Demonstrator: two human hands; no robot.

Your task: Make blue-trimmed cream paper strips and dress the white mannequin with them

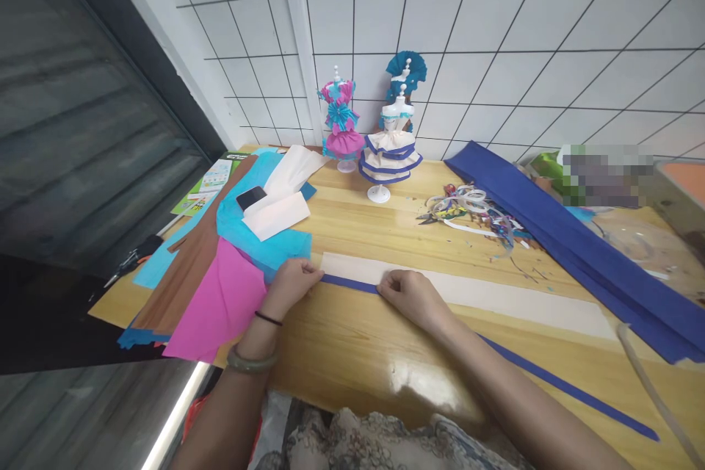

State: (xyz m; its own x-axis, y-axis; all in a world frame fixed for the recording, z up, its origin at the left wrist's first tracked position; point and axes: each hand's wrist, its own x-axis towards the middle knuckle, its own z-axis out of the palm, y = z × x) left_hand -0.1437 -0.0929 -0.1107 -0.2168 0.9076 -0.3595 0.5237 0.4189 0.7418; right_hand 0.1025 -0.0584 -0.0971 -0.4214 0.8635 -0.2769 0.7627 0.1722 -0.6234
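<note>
Patterned clothing (352, 444) shows nearest, at the table's (330, 360) front edge, with both bare forearms reaching forward over the wood toward a long cream strip (512, 297). Narrow and blue, a second strip, the blue strip (573, 380), runs along the near edge of the cream strip between the hands, then passes behind the right forearm and slants away from that edge to a loose end. Left hand (289, 283), with a bracelet (251, 361) on its arm, has thumb and fingers pinched together on the blue strip's end, at the cream strip's left end. Right hand (410, 294) is clamped by its fingertips on the blue strip farther along the same edge. Left of the cream strip lie a pink sheet (225, 305), a brown sheet (181, 286) and a light blue sheet (280, 253), the last bearing a phone (252, 197) and a folded cream piece (278, 215). Beyond the cream strip sit a tangle of ribbons (474, 198) with pliers (427, 219), a wide blue length (551, 235) slanting toward its right end, and farther back, three small dress stands (391, 154) before a tiled wall (385, 15).
</note>
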